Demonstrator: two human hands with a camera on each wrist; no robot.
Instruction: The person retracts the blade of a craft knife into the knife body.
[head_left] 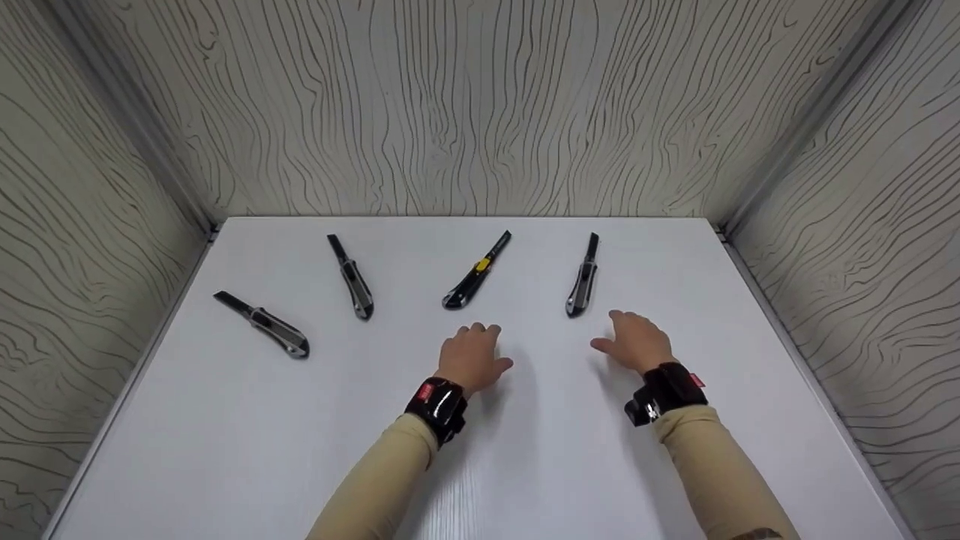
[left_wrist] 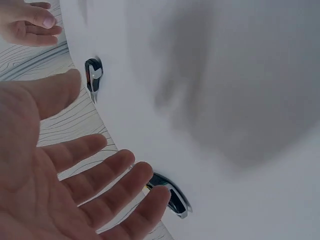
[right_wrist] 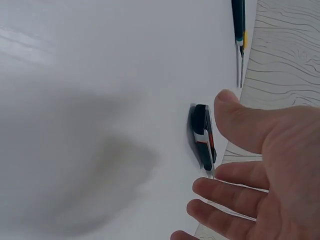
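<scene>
Over the middle of the white table my left hand (head_left: 471,358) hovers with relaxed fingers, holding nothing. Just beyond its fingertips lies a black utility knife with a yellow slider (head_left: 472,279). My right hand (head_left: 636,341), also holding nothing, is spread near a grey-and-black utility knife (head_left: 581,285). In the right wrist view that knife (right_wrist: 202,135) shows beside the thumb and fingers. Two more grey-and-black utility knives lie to the left: one upper left (head_left: 354,281), the other at the far left (head_left: 274,328). Both hands cast shadows on the tabletop.
The white table (head_left: 300,450) is enclosed by wood-grain patterned panels at the back (head_left: 465,112), left (head_left: 67,247) and right (head_left: 885,247). Grey metal posts stand in the back corners. A black camera band is strapped round each wrist.
</scene>
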